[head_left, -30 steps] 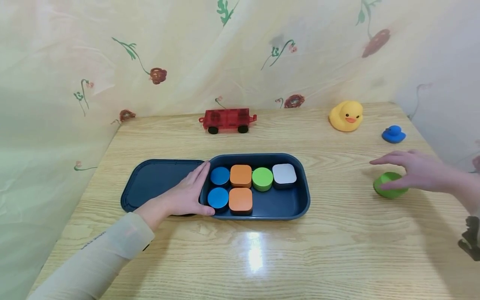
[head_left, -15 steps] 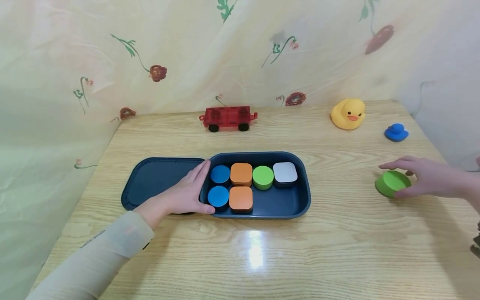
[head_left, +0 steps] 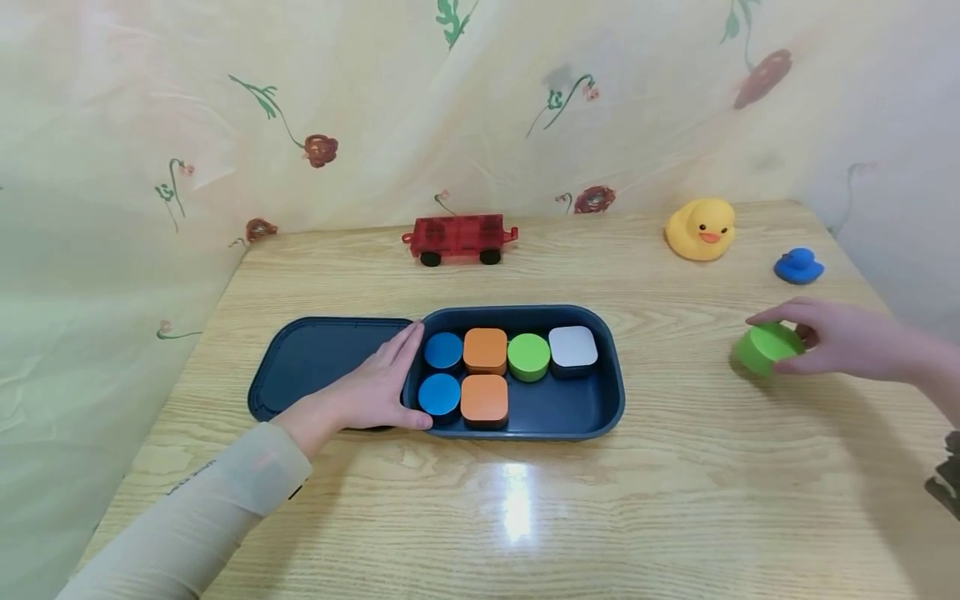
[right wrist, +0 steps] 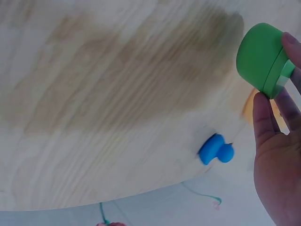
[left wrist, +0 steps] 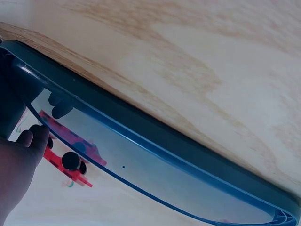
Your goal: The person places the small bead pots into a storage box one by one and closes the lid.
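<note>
My right hand (head_left: pixel 840 337) pinches a small green round container (head_left: pixel 768 347) between thumb and fingers at the table's right side. In the right wrist view that green container (right wrist: pixel 261 59) is held tilted, with a seam running round it and its shadow apart on the wood. My left hand (head_left: pixel 378 383) rests against the left end of a dark blue box (head_left: pixel 558 429), fingers straight along the rim and thumb at the front corner. Inside the box sit two blue round containers (head_left: pixel 439 394), two orange square ones (head_left: pixel 484 401), a green round one (head_left: pixel 529 357) and a white-topped square one (head_left: pixel 573 347).
Left of the box lies its dark lid (head_left: pixel 315 358), partly under my left forearm; in the left wrist view the glossy lid (left wrist: pixel 188 174) mirrors a red toy wagon (left wrist: pixel 61 165). A yellow duck (head_left: pixel 700 229) and a small blue duck (head_left: pixel 799 266) stand at the back right.
My right hand has closed on the green container, then raised it and shifted it slightly left, tilting it. The left hand and the box have stayed in place.
</note>
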The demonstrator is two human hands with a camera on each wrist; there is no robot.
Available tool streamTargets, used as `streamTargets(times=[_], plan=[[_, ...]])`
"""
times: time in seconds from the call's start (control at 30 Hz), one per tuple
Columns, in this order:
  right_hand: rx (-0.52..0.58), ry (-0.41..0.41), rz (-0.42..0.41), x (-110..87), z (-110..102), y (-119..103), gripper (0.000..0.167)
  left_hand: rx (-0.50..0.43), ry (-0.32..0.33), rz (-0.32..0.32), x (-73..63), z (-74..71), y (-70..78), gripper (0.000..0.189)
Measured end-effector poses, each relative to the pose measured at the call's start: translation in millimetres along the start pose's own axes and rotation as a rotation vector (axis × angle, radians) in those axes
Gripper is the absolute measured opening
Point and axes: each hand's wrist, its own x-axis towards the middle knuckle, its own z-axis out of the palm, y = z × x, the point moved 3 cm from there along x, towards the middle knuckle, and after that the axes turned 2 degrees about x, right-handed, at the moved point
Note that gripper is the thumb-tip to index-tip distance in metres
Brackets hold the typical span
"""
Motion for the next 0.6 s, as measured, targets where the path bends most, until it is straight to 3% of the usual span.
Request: streamTargets(times=[0.17, 0.4, 0.6], plan=[[0.031, 0.025, -0.046, 11.1, -4, -14, 0.052, 0.004, -0.002, -0.004, -0.3, 0.3, -0.8, 0.120], [-0.011, 0.036, -0.144, 31.1, -11, -40, 0.051, 0.007, -0.005, 0.003, -0.4, 1.5, -0.8, 0.119], [0.001, 0.020, -0.127, 46.5, -20, -63, 0.054, 0.008, 0.001, 0.006, 0.2, 0.8, -1.0, 0.120]])
